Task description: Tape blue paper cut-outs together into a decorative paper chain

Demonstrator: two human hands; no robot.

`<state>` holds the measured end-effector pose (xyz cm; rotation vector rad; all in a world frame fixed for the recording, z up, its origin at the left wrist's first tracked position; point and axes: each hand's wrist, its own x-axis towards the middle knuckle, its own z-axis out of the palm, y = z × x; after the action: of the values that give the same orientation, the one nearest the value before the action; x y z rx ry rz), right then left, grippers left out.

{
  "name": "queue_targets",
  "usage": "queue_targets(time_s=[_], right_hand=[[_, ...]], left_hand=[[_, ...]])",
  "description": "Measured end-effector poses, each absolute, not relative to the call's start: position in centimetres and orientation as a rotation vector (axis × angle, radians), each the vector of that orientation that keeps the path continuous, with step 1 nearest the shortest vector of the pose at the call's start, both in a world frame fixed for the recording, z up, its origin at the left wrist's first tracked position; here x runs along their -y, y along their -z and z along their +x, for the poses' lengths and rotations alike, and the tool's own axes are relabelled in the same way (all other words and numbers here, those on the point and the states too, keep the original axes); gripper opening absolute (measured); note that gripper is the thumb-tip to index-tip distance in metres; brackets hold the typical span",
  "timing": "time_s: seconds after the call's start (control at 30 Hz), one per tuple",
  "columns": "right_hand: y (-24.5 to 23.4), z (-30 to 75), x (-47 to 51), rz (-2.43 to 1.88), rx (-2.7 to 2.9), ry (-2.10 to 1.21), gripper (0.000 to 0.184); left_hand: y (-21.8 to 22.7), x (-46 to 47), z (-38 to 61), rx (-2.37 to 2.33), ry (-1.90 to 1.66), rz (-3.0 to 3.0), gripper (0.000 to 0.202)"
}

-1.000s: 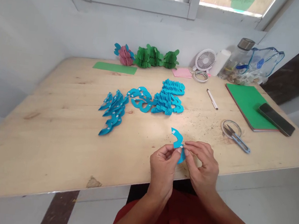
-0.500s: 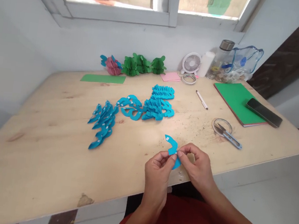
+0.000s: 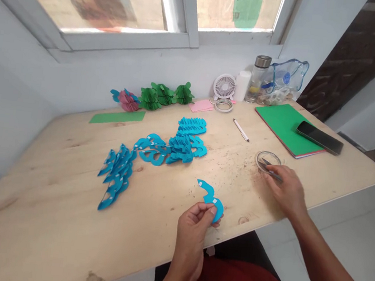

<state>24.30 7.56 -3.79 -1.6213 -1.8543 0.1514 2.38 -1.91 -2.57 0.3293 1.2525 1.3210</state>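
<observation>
The left hand [image 3: 194,225] pinches a curved blue paper cutout [image 3: 208,194] between thumb and fingertips, holding it just above the near edge of the counter [image 3: 48,187]. The cutout's hooked end points away from the person, and small white tabs show on it. The right hand [image 3: 287,191] is well apart to the right, its fingers laid over the handle of the thread snips [image 3: 268,167], whose blades lie across a clear tape ring [image 3: 267,156]. I cannot tell if that hand has closed on them. Farther back lie a heap of blue cutouts [image 3: 187,140], a pen [image 3: 241,130] and a green notebook [image 3: 285,123] with a phone [image 3: 319,137] on it.
</observation>
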Motion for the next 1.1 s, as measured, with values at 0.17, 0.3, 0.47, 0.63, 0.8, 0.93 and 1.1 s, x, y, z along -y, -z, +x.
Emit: queue_targets(time_s=[0.17, 0.3, 0.47, 0.63, 0.8, 0.93, 1.1], right_hand=[[6.3, 28.9, -9.1, -1.773, 2.045, 0.221, 0.028], [6.6, 29.1, -9.2, -1.753, 1.982, 0.078, 0.025], [6.3, 28.8, -9.6, -1.770, 1.807, -0.063, 0.021], [5.8, 29.0, -9.7, -1.751, 1.510, -0.213, 0.021], [5.6, 29.6, -9.5, -1.680, 1.191, -0.378, 0.030], [5.4, 30.0, -9.4, -1.516, 0.978, -0.582, 0.025], [5.4, 30.5, -9.1, -1.318, 0.744, -0.788, 0.022]], left_hand=[[2.3, 1.8, 2.7, -1.262, -1.302, 0.311, 0.016], [2.0, 1.5, 2.8, -1.268, -1.294, 0.331, 0.018], [2.3, 0.7, 2.9, -1.323, -1.223, 0.496, 0.018], [2.9, -1.2, 2.3, -1.433, -1.138, 0.806, 0.029], [2.8, -3.3, 0.8, -1.699, -0.892, 1.428, 0.019], [2.7, -3.8, 0.3, -1.963, -0.731, 1.956, 0.018], [2.3, -4.8, 1.4, -1.947, -0.905, 2.272, 0.020]])
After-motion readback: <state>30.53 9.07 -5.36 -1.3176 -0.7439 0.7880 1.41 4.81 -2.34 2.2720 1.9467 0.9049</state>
